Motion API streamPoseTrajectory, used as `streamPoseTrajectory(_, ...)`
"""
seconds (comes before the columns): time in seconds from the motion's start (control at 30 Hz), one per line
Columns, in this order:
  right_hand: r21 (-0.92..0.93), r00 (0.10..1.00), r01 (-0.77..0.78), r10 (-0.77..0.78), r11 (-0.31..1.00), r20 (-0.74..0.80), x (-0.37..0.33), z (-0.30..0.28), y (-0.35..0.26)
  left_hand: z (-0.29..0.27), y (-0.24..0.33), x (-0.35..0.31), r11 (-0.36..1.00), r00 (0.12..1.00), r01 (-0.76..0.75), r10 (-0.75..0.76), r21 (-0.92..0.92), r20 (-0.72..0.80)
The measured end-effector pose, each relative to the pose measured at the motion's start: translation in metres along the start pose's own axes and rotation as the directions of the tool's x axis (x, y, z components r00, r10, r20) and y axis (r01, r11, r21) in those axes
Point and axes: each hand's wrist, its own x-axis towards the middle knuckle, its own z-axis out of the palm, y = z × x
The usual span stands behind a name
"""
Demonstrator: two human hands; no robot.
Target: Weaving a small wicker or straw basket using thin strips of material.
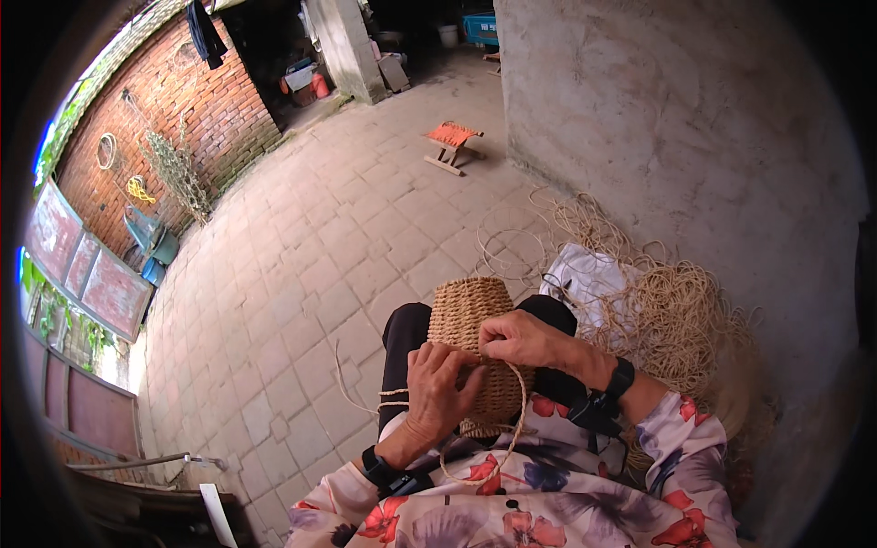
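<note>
A tan basket [470, 306], woven from twisted straw cord, rests on my lap between my knees. My left hand [437, 388] bends its fingers over the basket's near left side and grips it. Loose cord sticks out to the left of that hand. My right hand [523, 338] is closed in a pinch against the basket wall, close to my left fingertips. What it pinches looks like cord, though the fingers hide the exact spot. From there a length of cord [519, 425] loops down over my floral top.
A big tangled heap of straw cord [685, 320] lies at my right along the plastered wall [676, 110], beside a white sack [589, 279]. A folding stool [453, 137] with an orange seat stands ahead on the paving [311, 247]. Dry stalks [178, 173] lean on the brick wall.
</note>
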Motion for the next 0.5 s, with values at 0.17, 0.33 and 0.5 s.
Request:
streamPoseTrajectory(0.17, -0.018, 0.999, -0.028, 0.029, 0.999, 0.018, 0.004, 0.001, 0.004, 0.001, 0.004, 0.004, 0.992, 1.000, -0.025, 0.023, 0.123, 0.018)
streamPoseTrajectory(0.33, -0.028, 1.000, 0.010, -0.011, 1.000, -0.027, -0.001, 0.003, 0.003, 0.009, 0.003, 0.006, 0.995, 1.000, 0.026, -0.027, 0.097, 0.015)
streamPoseTrajectory(0.5, -0.206, 0.967, 0.060, -0.108, 0.977, -0.230, -0.031, 0.012, 0.001, 0.010, -0.002, 0.008, 0.991, 0.989, 0.137, -0.137, -0.001, 0.059)
